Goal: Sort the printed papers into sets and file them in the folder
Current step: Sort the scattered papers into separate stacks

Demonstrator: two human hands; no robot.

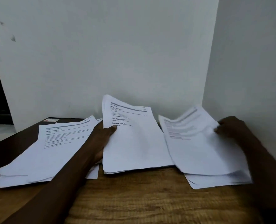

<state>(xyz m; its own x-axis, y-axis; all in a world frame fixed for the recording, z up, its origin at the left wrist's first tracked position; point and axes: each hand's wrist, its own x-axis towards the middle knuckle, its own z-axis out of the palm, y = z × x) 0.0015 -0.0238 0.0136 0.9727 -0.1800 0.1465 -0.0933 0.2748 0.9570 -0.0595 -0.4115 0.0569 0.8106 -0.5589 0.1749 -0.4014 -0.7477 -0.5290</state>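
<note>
Papers (53,151) cover the wooden table (150,199); left hand (101,138) grips middle pile (134,143), right hand (229,126) pinches right sheet (198,143).

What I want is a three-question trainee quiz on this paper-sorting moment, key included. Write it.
1. True or false: the left hand grips the middle stack at its left edge, thumb on top.
2. The right hand pinches: A) the right-hand sheet; B) a pen; C) a stapler.
3. Fill in: the papers lie on a ____ table.
Key: 1 true; 2 A; 3 wooden.
</note>
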